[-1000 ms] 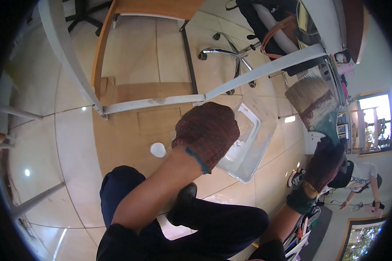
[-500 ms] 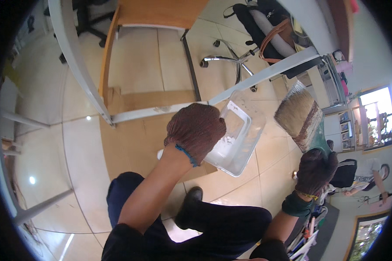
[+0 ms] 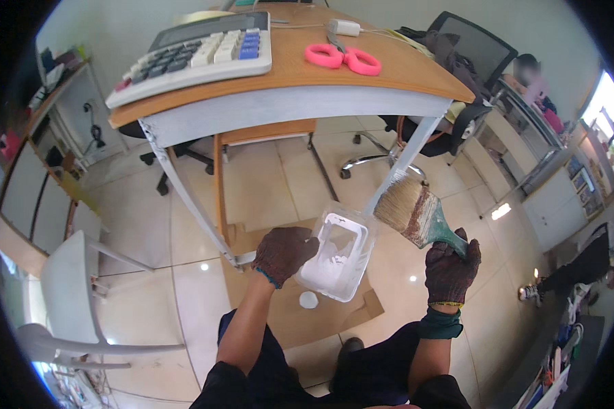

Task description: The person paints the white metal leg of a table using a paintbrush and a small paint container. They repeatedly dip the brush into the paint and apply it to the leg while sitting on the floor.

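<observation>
My left hand (image 3: 283, 255), in a dark brown knitted glove, grips the left rim of a clear plastic tub (image 3: 355, 276). White paint (image 3: 329, 267) coats the tub's bottom and walls. In my right hand (image 3: 451, 271), gloved the same way, is the green handle of a wide paintbrush (image 3: 423, 217) with pale bristles and a stained ferrule. The brush points up and left, its bristle tips by the grey-white right table leg (image 3: 416, 146). Whether they touch it I cannot tell. The tub hangs above cardboard, just left of the brush.
On the wooden tabletop (image 3: 293, 65) lie a large calculator (image 3: 205, 54), pink-handled scissors (image 3: 341, 58) and a white adapter (image 3: 343, 27). Cardboard (image 3: 348, 317) with a white round lid (image 3: 308, 300) covers some floor tiles. A white chair (image 3: 71, 286) stands left; another person's leg shows at right.
The view has tilted up, bringing the tabletop into sight. The brush has come closer to the tub and the right table leg. Both hands keep their holds.
</observation>
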Demonstrator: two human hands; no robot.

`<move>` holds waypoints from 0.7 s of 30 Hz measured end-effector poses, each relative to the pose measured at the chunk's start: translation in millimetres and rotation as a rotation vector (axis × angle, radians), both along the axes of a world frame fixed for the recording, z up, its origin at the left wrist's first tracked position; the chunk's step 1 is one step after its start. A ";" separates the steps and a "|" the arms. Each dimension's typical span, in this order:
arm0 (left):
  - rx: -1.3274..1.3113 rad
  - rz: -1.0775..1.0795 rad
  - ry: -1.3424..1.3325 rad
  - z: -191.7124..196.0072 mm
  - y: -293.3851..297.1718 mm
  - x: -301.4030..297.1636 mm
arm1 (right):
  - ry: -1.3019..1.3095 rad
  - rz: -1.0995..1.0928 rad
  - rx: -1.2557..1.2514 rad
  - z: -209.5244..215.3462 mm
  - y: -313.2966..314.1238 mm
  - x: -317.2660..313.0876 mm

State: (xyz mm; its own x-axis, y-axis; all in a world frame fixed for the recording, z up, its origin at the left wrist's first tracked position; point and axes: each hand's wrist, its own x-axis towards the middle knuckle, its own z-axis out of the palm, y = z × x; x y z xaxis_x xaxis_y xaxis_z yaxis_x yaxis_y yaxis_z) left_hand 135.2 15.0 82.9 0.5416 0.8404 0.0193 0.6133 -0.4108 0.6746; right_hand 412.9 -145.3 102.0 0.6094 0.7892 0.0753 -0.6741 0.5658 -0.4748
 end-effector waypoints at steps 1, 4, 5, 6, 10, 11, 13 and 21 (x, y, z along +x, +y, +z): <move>-0.036 -0.004 0.006 7.4 -1.7 -3.8 | 0.018 0.049 0.012 -3.5 1.9 1.9; 0.123 0.033 0.106 -0.7 3.0 -19.2 | 0.080 0.022 -0.046 -8.8 6.0 -5.1; 0.138 0.034 0.108 1.9 1.7 -24.9 | 0.096 -0.013 -0.100 -5.3 7.2 -9.7; 0.152 0.036 0.111 5.1 1.6 -30.2 | 0.130 0.035 -0.025 -5.1 8.6 -13.0; 0.114 0.122 0.144 12.9 -5.4 -37.1 | 0.027 0.062 -0.023 0.5 14.5 -13.5; 0.124 0.108 0.167 11.9 -4.8 -37.1 | 0.020 0.030 -0.016 -4.8 19.2 -8.2; 0.136 0.131 0.165 10.2 -8.7 -36.9 | -0.134 0.054 -0.037 -6.2 28.1 -0.3; 0.146 0.027 0.229 0.3 9.8 -39.5 | -0.706 0.026 -0.302 30.5 74.1 -5.5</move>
State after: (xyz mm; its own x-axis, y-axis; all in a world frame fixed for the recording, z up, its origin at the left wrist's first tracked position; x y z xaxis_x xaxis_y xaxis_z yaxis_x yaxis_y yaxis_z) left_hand 95.7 24.8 83.2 0.5237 0.8516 0.0211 0.7549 -0.4754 0.4518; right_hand 407.4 -71.2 132.5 0.4780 0.8506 0.2190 -0.1643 0.3315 -0.9290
